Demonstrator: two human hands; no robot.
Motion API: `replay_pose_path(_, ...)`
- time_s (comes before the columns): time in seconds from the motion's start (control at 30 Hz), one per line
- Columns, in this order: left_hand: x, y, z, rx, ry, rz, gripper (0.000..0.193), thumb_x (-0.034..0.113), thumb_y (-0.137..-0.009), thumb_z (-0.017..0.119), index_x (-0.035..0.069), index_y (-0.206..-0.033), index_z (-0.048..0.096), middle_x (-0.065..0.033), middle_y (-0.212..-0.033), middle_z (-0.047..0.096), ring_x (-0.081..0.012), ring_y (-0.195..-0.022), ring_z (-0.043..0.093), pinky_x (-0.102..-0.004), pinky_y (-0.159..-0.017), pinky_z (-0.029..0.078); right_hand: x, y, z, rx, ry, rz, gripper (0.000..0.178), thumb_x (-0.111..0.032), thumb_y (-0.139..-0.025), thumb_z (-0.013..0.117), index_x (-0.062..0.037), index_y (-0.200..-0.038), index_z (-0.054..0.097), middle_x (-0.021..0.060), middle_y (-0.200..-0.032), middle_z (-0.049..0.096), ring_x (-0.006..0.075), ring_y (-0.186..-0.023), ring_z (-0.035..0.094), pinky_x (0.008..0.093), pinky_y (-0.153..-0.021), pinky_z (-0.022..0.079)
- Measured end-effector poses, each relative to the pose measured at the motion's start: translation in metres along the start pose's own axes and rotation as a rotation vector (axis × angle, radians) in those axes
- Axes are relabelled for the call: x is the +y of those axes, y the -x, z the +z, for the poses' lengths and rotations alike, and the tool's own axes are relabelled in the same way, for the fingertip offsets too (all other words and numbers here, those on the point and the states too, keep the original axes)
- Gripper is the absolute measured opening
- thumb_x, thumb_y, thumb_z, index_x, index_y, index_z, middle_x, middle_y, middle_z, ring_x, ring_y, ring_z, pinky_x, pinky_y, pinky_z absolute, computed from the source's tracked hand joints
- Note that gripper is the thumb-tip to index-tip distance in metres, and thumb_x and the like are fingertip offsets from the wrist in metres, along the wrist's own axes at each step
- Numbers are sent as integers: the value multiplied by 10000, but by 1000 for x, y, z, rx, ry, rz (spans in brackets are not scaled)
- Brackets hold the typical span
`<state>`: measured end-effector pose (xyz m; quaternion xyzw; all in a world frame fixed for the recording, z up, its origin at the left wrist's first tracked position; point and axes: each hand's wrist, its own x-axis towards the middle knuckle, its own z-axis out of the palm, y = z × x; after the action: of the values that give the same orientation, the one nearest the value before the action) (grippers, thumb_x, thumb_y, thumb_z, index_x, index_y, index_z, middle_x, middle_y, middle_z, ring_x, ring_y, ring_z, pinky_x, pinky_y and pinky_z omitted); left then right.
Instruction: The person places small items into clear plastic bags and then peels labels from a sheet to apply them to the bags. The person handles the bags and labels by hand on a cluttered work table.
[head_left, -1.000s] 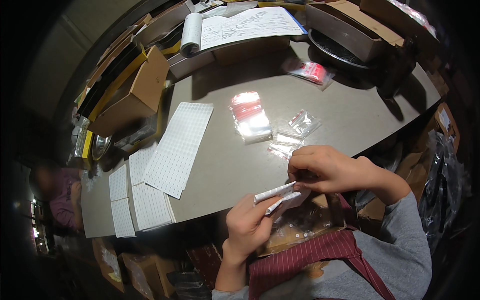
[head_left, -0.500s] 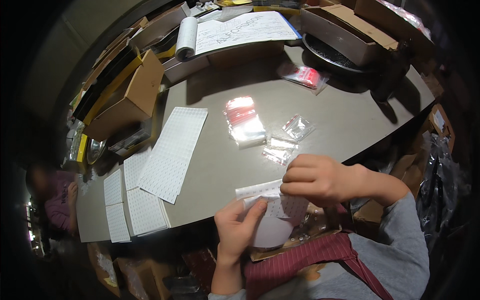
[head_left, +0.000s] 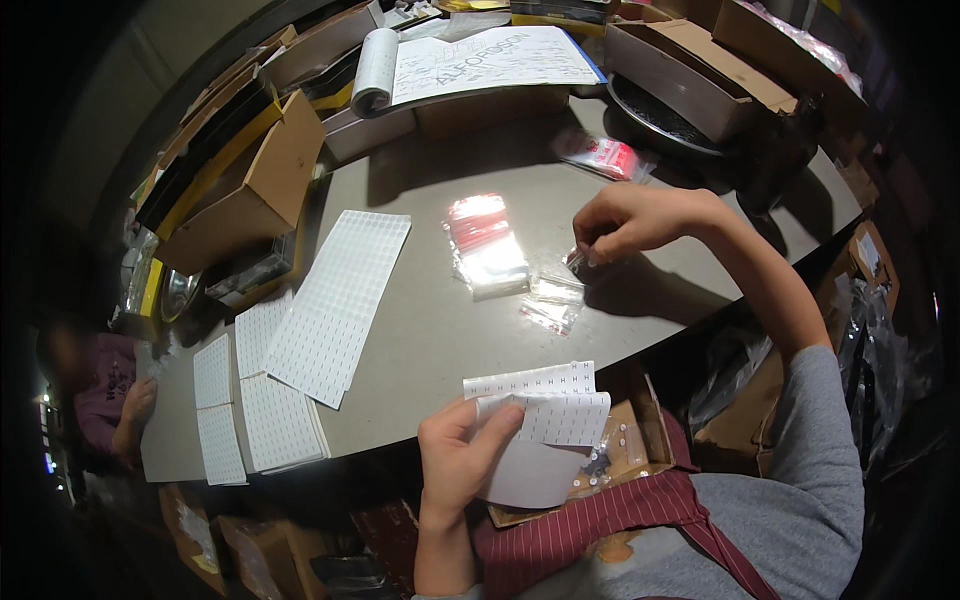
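My left hand (head_left: pixel 462 455) grips a folded white sheet of small printed labels (head_left: pixel 555 418), thumb on top, above the table's near edge. Farther out, my right hand (head_left: pixel 635 222) reaches over the table with its fingertips pinched on a small clear zip bag (head_left: pixel 574 260), mostly hidden by the fingers. Close by lie a couple of other small clear zip bags (head_left: pixel 556 298). To their left rests a stack of empty-looking clear bags (head_left: pixel 486 245) with red tops.
Label sheets (head_left: pixel 340 300) lie on the left of the grey table (head_left: pixel 420 330). An open cardboard box (head_left: pixel 655 440) with small round pieces sits below my left hand. Boxes (head_left: pixel 245 200), a clipboard (head_left: pixel 490 60) and a black pan (head_left: pixel 660 115) line the back. Another person (head_left: pixel 110 390) is at far left.
My right hand has left the label sheet and moved up and away to the small zip bags, closing on one. My left hand still holds the sheet.
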<state>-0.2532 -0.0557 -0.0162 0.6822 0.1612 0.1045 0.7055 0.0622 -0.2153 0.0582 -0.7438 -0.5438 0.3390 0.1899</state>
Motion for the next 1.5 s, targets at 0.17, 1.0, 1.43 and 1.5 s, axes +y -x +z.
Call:
replay_pose_path(0.17,-1,1,-1,-9,31,-10,204,77,-897,748,-55,-1051,744,-99,-942,728,-127,-842,658,-266,-735,518,4,-5,1,117,-317,-3,108,-137,-914,617,-32,-898,596,-19,-828,586,71,-789,540,251,-734,460)
replay_pose_path(1.0,-2,-1,4,10,32,53,179,82,-896,740,-65,-999,745,-49,-875,729,-88,-793,634,-237,-726,503,-27,-3,44,159,-28,96,247,-201,-847,686,30,-936,681,86,-759,678,154,-694,604,323,-653,492)
replay_pose_path(1.43,-3,0,1,4,36,32,208,109,-907,742,-50,-1042,749,-106,-928,732,-133,-833,650,-266,-737,508,-30,-22,46,196,-3,56,263,-191,-811,674,46,-924,678,113,-738,665,173,-662,587,334,-624,479)
replay_pose_path(1.5,-3,0,1,3,27,29,210,110,-906,744,-48,-1044,749,-108,-932,733,-133,-834,652,-268,-740,509,-26,-19,45,177,-25,63,266,-190,-805,675,47,-925,679,120,-742,669,177,-667,602,333,-626,487)
